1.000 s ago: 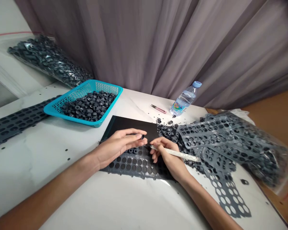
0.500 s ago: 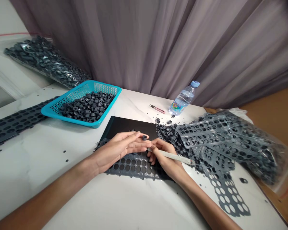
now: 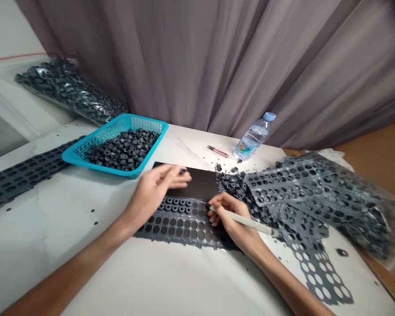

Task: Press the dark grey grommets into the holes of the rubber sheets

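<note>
Dark ring (image 3: 183,170) in the fingertip pinch of the left hand (image 3: 159,182), over the black board (image 3: 200,182).

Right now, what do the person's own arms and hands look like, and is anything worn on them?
The left hand and right hand are ungloved. The left forearm and right forearm are slim and sleeveless as far as they show. No watch, bracelet or marking is visible; some fingers are partly hidden, so rings can't be fully ruled out.
</note>
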`<move>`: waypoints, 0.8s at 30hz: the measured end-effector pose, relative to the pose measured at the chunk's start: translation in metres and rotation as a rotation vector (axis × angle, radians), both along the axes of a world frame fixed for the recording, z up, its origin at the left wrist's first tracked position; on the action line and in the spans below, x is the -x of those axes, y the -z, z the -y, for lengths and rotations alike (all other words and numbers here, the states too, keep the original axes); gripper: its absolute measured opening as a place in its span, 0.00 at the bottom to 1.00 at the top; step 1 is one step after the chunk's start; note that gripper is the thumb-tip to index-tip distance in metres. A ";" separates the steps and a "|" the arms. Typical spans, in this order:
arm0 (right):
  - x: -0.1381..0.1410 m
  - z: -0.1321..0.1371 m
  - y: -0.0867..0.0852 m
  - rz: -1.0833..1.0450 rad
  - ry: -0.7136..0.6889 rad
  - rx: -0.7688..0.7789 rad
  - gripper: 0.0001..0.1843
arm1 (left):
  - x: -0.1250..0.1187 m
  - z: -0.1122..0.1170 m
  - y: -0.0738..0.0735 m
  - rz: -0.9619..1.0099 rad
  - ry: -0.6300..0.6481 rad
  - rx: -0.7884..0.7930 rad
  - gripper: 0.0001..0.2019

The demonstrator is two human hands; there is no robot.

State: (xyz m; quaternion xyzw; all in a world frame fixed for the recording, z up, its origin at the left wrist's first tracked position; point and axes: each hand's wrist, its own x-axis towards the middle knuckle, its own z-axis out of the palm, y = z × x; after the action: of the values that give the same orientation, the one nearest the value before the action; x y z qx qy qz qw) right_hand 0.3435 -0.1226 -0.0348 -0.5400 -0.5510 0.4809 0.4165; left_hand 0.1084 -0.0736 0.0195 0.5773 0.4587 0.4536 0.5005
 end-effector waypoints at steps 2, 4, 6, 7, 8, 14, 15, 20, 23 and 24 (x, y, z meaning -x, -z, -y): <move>-0.006 -0.001 -0.001 -0.005 -0.008 0.022 0.08 | 0.021 -0.012 -0.006 -0.276 -0.277 -0.338 0.16; -0.012 -0.002 -0.003 0.000 -0.038 0.036 0.07 | 0.049 -0.026 -0.010 -0.457 -0.471 -0.520 0.16; -0.018 -0.003 -0.005 0.010 -0.073 0.043 0.06 | 0.079 -0.039 -0.010 -0.570 -0.568 -0.556 0.16; -0.020 -0.004 -0.006 0.018 -0.087 0.045 0.05 | 0.092 -0.045 -0.007 -0.621 -0.587 -0.559 0.16; -0.022 -0.005 -0.007 0.028 -0.096 0.049 0.05 | 0.102 -0.051 -0.004 -0.661 -0.596 -0.559 0.16; -0.025 -0.003 -0.008 0.125 -0.100 0.039 0.06 | 0.112 -0.061 0.008 -0.612 -0.522 -0.536 0.17; -0.025 -0.001 -0.010 0.160 -0.093 0.016 0.06 | 0.109 -0.060 0.006 -0.594 -0.521 -0.540 0.17; -0.011 0.011 -0.035 0.536 -0.154 -0.250 0.07 | 0.104 -0.052 -0.002 -0.680 -0.515 -0.555 0.18; 0.002 0.016 -0.049 0.625 -0.284 -0.292 0.08 | 0.113 -0.055 0.000 -0.803 -0.559 -0.555 0.17; 0.005 0.016 -0.051 0.612 -0.289 -0.266 0.08 | 0.118 -0.057 0.002 -0.848 -0.561 -0.556 0.17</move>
State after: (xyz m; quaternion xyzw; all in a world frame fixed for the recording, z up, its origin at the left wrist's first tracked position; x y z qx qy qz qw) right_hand 0.3383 -0.1386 0.0159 -0.5167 -0.7784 0.2753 0.2267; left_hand -0.0092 -0.0166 0.0172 0.6746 0.6182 0.4017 -0.0368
